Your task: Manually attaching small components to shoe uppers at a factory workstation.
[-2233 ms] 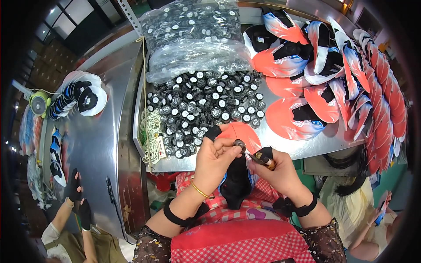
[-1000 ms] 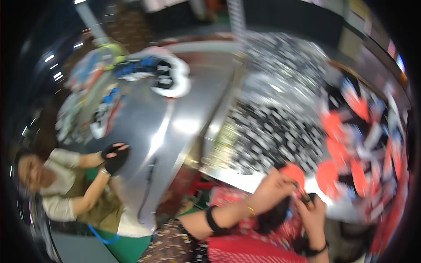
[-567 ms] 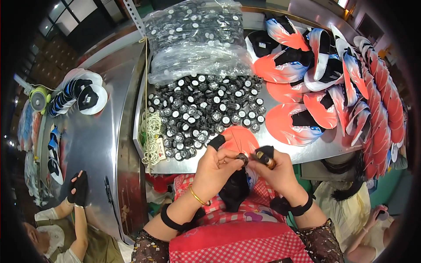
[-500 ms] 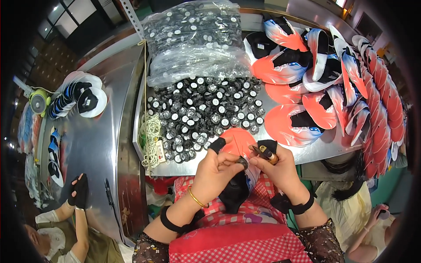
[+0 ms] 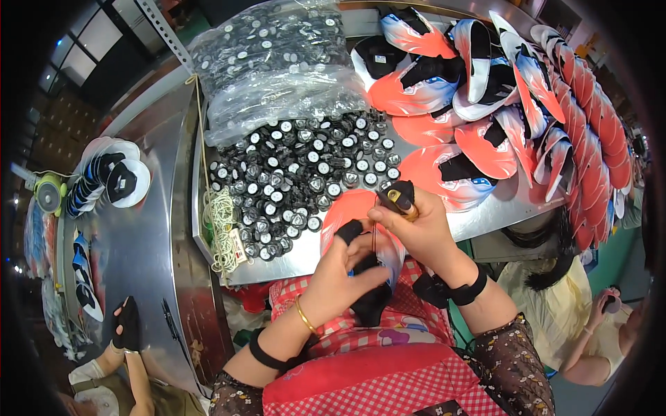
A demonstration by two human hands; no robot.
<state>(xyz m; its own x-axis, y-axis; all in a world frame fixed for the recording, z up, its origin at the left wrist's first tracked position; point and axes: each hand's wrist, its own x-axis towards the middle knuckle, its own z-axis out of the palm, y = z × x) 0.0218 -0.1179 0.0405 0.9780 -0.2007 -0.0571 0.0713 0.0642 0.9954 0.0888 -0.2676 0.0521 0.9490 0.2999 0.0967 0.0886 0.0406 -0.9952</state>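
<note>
Both hands are held just in front of the metal table (image 5: 149,229). An orange and black shoe upper (image 5: 361,229) is gripped by the left hand (image 5: 343,274), its black-capped finger pressed on top. A small black and brass tool (image 5: 397,200) is clasped by the right hand (image 5: 416,232). Small black round parts (image 5: 298,180) are heaped on the table beyond the hands, with more orange uppers (image 5: 485,97) piled to their right.
</note>
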